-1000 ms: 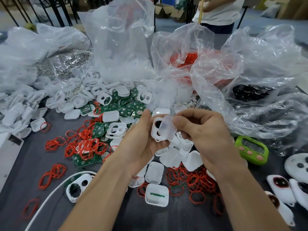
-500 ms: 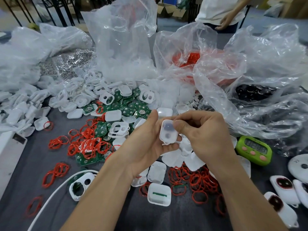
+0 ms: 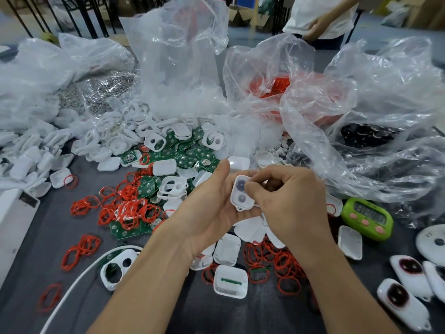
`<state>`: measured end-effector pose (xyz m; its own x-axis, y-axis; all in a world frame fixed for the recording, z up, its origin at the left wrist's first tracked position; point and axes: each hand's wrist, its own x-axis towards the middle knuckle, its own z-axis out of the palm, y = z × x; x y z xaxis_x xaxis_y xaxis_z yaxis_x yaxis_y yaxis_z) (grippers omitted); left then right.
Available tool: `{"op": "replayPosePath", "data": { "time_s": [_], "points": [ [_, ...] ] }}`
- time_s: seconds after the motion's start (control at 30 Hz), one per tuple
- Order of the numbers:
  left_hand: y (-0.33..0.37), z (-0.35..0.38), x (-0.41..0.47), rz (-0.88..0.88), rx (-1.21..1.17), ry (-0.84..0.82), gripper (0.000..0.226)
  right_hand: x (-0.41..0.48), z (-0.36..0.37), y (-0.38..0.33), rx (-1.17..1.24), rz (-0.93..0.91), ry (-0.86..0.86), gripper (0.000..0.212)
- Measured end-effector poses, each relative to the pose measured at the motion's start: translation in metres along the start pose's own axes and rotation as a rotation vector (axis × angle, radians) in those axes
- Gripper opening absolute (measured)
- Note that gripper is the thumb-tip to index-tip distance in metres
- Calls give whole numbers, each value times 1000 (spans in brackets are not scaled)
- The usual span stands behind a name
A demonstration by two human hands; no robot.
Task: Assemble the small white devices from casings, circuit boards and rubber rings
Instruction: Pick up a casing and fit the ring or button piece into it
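Observation:
My left hand (image 3: 212, 208) cradles a small white casing (image 3: 241, 197) with two round grey windows, held upright at the centre. My right hand (image 3: 286, 201) pinches the same casing from the right, thumb on its face. Behind the hands lie loose white casings (image 3: 168, 186), green circuit boards (image 3: 183, 160) and red rubber rings (image 3: 125, 208). More rings (image 3: 284, 261) and white shells (image 3: 230, 282) lie under my wrists.
Clear plastic bags (image 3: 361, 116) of parts crowd the back and right. A green timer (image 3: 367, 218) sits right of my hands, with finished white devices (image 3: 409, 273) beyond it. A white cable (image 3: 72, 288) curves at front left. A person (image 3: 320, 22) stands across the table.
A translucent piece my right hand held over the casing frame one second ago now sits in it, and the casing's face has turned toward me. Both hands stayed at the centre.

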<state>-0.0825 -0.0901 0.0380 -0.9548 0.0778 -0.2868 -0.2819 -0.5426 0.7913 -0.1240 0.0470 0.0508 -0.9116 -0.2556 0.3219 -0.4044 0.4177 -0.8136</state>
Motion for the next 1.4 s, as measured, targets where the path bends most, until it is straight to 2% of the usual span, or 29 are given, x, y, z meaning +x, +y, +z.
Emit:
{"op": "replayPosePath", "data": {
  "time_s": [0.2, 0.3, 0.4, 0.47, 0.63, 0.8, 1.0, 1.3, 1.4],
  "points": [
    [2, 0, -3, -7, -34, 1, 74, 0, 4, 3, -140, -14, 58, 34],
    [0, -1, -2, 2, -5, 27, 69, 3, 3, 7, -52, 43, 42, 30],
    [0, -1, -3, 24, 1, 26, 45, 7, -3, 12, 136, 157, 41, 15],
    [0, -4, -3, 46, -7, 4, 29, 10, -8, 15, 174, 196, 51, 6],
    [-1, -6, -2, 111, 33, 67, 20, 14, -13, 20, 205, 234, 52, 14],
    [0, -4, -2, 161, 48, 152, 37, 16, -13, 25, 222, 234, 40, 17],
    [2, -4, -2, 155, 52, 207, 19, 16, -11, 28, 229, 226, 12, 23],
    [8, -5, -4, 148, 0, 271, 20, 17, -15, 29, 208, 257, 42, 20],
    [14, -10, -6, 140, -110, 283, 23, 17, -15, 32, 142, 229, 37, 20]
  ]
}}
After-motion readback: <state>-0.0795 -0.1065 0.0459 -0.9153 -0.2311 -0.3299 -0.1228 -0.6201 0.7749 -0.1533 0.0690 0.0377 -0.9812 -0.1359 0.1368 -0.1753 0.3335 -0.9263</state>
